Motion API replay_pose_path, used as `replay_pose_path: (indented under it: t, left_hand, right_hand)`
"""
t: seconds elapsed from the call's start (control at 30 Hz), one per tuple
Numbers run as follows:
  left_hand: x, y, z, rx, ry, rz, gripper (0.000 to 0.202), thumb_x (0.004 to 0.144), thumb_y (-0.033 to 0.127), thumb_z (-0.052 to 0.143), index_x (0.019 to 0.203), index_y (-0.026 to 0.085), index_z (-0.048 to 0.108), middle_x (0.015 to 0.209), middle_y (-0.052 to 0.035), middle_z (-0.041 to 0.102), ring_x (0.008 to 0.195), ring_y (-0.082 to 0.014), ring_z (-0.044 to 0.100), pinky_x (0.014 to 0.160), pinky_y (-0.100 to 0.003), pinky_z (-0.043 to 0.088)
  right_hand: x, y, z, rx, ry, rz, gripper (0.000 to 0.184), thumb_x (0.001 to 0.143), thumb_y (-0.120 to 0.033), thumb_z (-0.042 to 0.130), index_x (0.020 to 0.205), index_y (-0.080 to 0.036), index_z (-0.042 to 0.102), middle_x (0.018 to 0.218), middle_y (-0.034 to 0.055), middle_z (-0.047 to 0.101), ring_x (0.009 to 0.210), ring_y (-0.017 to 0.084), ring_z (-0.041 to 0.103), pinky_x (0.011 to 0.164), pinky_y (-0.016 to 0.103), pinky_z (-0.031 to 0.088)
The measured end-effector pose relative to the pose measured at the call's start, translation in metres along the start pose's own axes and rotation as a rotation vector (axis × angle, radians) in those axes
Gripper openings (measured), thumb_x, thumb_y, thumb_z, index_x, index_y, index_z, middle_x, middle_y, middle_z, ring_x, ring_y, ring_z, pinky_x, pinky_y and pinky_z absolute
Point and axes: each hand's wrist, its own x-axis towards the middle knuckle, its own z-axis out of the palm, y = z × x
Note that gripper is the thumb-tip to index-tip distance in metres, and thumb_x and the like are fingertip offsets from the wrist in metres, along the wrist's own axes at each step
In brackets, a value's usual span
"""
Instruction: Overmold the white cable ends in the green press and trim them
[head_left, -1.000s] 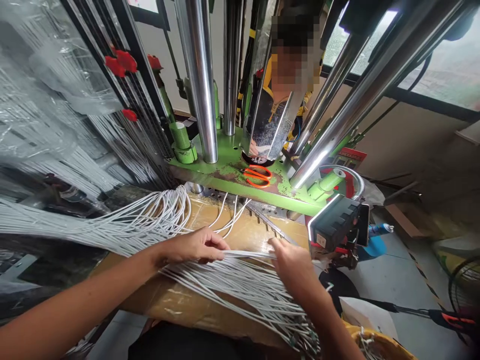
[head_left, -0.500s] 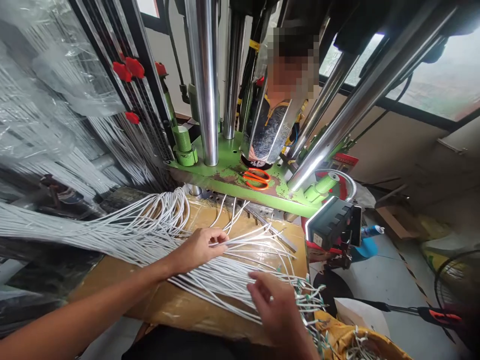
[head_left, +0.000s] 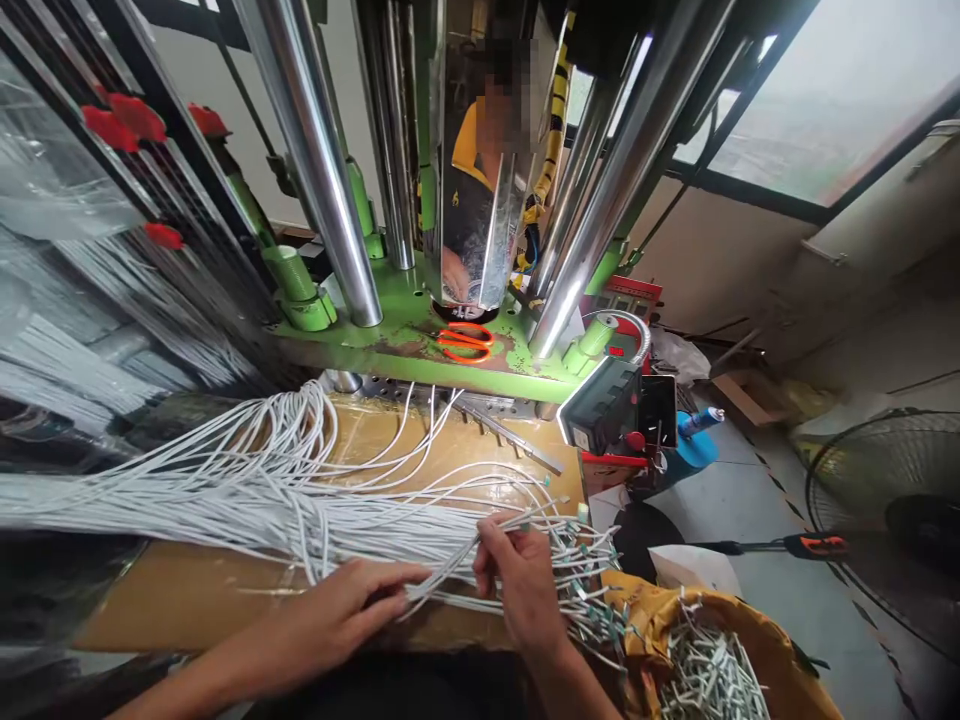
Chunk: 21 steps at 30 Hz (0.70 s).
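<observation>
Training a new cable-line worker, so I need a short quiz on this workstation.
1. True or false: the orange-handled steel scissors lie on the green steel machine plate.
2. Which is nearer the yellow woven sack of cut white cable pieces: the left hand or the right hand?
3. Fill in the blank: the bench top under the long white cables is covered with brown ____.

Key: 1. True. 2. The right hand. 3. Cardboard.
</observation>
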Motion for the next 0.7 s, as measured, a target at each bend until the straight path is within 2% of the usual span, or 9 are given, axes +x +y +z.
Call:
replay_pose_path:
  t: [0.07, 0.13, 0.2, 0.3, 0.4, 0.5, 0.6, 0.67, 0.7]
  left_hand:
    - [0.005, 0.001, 0.016, -0.176, -0.081, -0.031, 0.036, 0.092, 0.05, 0.044, 0.093, 0.018, 0.061, 0.075, 0.0005, 0.058, 0.061, -0.0126, 0.049, 0.055, -0.021, 0.037]
    - [0.009, 0.001, 0.026, -0.249, -0.059, -0.029, 0.041, 0.093, 0.051, 0.039, 0.086, 0.016, 0.059, 0.069, 0.0019, 0.051, 0.06, -0.0114, 0.043, 0.056, -0.021, 0.034]
    - [0.01, -0.001, 0.03, -0.242, -0.038, -0.03, 0.045, 0.094, 0.052, 0.038, 0.077, 0.015, 0.056, 0.065, 0.0027, 0.046, 0.061, -0.0109, 0.039, 0.057, -0.021, 0.032]
    - [0.01, -0.006, 0.029, -0.35, -0.141, -0.108, 0.048, 0.092, 0.057, 0.039, 0.077, 0.015, 0.055, 0.064, 0.0021, 0.049, 0.053, -0.0087, 0.039, 0.05, -0.02, 0.029]
    - [0.016, -0.007, 0.03, -0.594, -0.176, -0.174, 0.048, 0.089, 0.06, 0.042, 0.093, 0.015, 0.058, 0.071, -0.0006, 0.055, 0.046, -0.0072, 0.039, 0.044, -0.02, 0.027]
    - [0.022, -0.006, 0.029, -0.729, -0.11, -0.141, 0.046, 0.089, 0.057, 0.045, 0.088, 0.013, 0.058, 0.059, 0.0023, 0.047, 0.045, -0.0072, 0.032, 0.045, -0.021, 0.024]
    - [0.026, -0.003, 0.022, -0.597, -0.066, -0.071, 0.046, 0.089, 0.055, 0.048, 0.073, 0.013, 0.057, 0.054, 0.0048, 0.036, 0.049, -0.0078, 0.029, 0.048, -0.022, 0.02]
    - [0.028, -0.002, 0.018, -0.525, -0.072, -0.064, 0.046, 0.087, 0.056, 0.05, 0.073, 0.013, 0.057, 0.056, 0.0042, 0.039, 0.051, -0.0084, 0.031, 0.049, -0.022, 0.021]
    - [0.029, -0.002, 0.017, -0.529, -0.07, -0.072, 0.046, 0.086, 0.058, 0.051, 0.074, 0.013, 0.057, 0.056, 0.0042, 0.039, 0.052, -0.0086, 0.032, 0.049, -0.022, 0.022]
  right_hand:
    - [-0.006, 0.011, 0.0, -0.117, -0.045, 0.025, 0.033, 0.082, -0.045, 0.064, 0.071, -0.015, 0.057, 0.049, -0.0048, 0.054, 0.034, 0.005, 0.044, 0.036, 0.016, 0.028]
    - [-0.008, 0.015, -0.004, -0.167, -0.063, 0.045, 0.032, 0.079, -0.045, 0.067, 0.074, -0.014, 0.06, 0.045, -0.007, 0.049, 0.035, 0.004, 0.039, 0.037, 0.016, 0.027]
    - [-0.006, 0.012, -0.012, -0.114, -0.008, 0.029, 0.032, 0.078, -0.046, 0.069, 0.083, -0.014, 0.062, 0.046, -0.0093, 0.044, 0.036, 0.003, 0.035, 0.037, 0.015, 0.023]
    - [-0.002, -0.002, -0.021, -0.076, 0.065, -0.043, 0.033, 0.082, -0.049, 0.063, 0.087, -0.016, 0.062, 0.049, -0.0095, 0.043, 0.037, 0.003, 0.036, 0.039, 0.017, 0.024]
    - [0.0, -0.014, -0.018, -0.337, -0.086, -0.069, 0.032, 0.087, -0.043, 0.057, 0.073, -0.016, 0.061, 0.048, -0.0077, 0.045, 0.04, 0.005, 0.04, 0.043, 0.019, 0.03]
    - [0.001, -0.017, -0.016, -0.577, -0.191, -0.053, 0.028, 0.085, -0.04, 0.059, 0.071, -0.016, 0.061, 0.055, -0.0041, 0.053, 0.047, 0.008, 0.049, 0.049, 0.021, 0.038]
    - [0.003, -0.017, -0.02, -0.67, 0.0, -0.201, 0.04, 0.081, -0.042, 0.064, 0.111, -0.015, 0.059, 0.096, 0.0076, 0.066, 0.082, 0.019, 0.064, 0.07, 0.029, 0.051]
    - [0.004, -0.018, -0.02, -0.717, -0.004, -0.301, 0.056, 0.088, -0.041, 0.053, 0.138, -0.018, 0.04, 0.134, 0.0129, 0.052, 0.117, 0.024, 0.054, 0.095, 0.038, 0.047]
    - [0.003, -0.019, -0.018, -0.753, -0.09, -0.331, 0.056, 0.093, -0.039, 0.046, 0.144, -0.021, 0.031, 0.146, 0.0109, 0.04, 0.129, 0.024, 0.043, 0.106, 0.041, 0.039]
